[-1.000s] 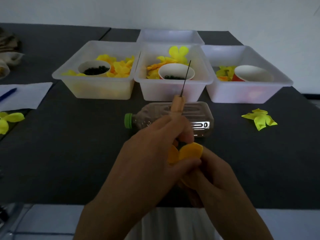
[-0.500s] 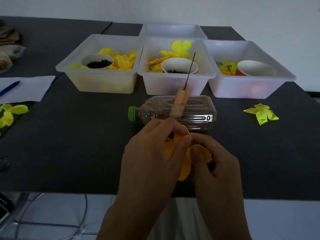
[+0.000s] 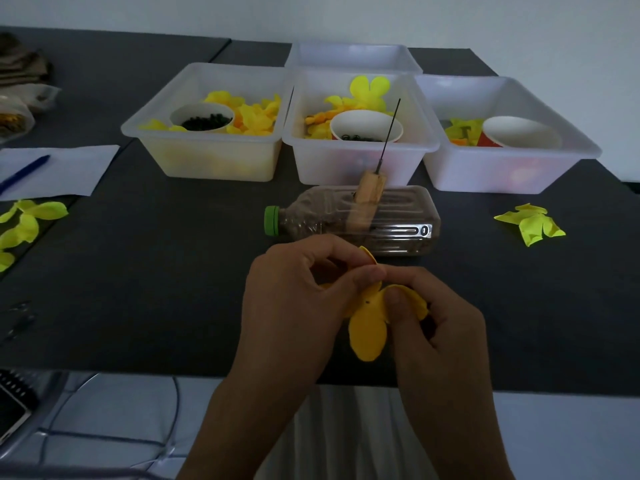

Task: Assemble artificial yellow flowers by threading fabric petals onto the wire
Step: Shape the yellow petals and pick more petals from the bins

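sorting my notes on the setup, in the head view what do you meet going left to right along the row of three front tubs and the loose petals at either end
loose yellow petals → left tub with a cup of dark beads → middle tub with a red cup → right tub with a red cup → crumpled yellow petals

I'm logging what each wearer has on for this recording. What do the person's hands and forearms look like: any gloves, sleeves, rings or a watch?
Both are bare. The left hand and right hand wear no gloves, and no rings show on the visible fingers. Both forearms are uncovered down to the bottom edge of the frame: no sleeve, watch or bracelet is in view. The dim light could hide small marks.
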Tool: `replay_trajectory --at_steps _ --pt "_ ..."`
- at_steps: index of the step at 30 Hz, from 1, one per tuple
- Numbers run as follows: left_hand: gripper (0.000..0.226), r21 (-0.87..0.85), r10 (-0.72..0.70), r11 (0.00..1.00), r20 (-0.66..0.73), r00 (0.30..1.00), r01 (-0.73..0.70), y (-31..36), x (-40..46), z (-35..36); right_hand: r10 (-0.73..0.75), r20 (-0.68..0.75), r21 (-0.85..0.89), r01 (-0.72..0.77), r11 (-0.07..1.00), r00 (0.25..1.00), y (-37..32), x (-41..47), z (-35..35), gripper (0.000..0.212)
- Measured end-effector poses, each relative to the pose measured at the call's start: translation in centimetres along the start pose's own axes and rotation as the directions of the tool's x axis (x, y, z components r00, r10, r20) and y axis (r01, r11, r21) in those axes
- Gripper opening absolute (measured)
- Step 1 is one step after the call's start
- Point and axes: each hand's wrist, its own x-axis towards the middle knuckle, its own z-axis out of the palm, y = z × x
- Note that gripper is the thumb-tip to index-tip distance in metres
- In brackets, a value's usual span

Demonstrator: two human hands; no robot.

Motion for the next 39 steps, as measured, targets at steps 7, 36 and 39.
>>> replay_trajectory --at_steps 7,36,39 --pt "0.011 -0.018 0.016 1.000 0.016 1.000 -0.015 -0.2 0.1 -0.1 0.008 0.021 0.024 -0.008 1.000 1.000 0.0 0.0 -0.2 0.022" --pt "0.016 0.389 0.245 0.876 0.154 0.957 -0.287 -0.8 0.3 1.4 0.159 0.224 0.286 -0.221 0.933 0.962 -0.2 1.0 -0.9 0.029" --pt "0.015 0.355 0.301 0.856 0.247 0.921 -0.375 -0.9 0.2 1.2 0.219 0.269 0.265 -0.290 0.920 0.938 0.2 1.4 -1.8 0.031"
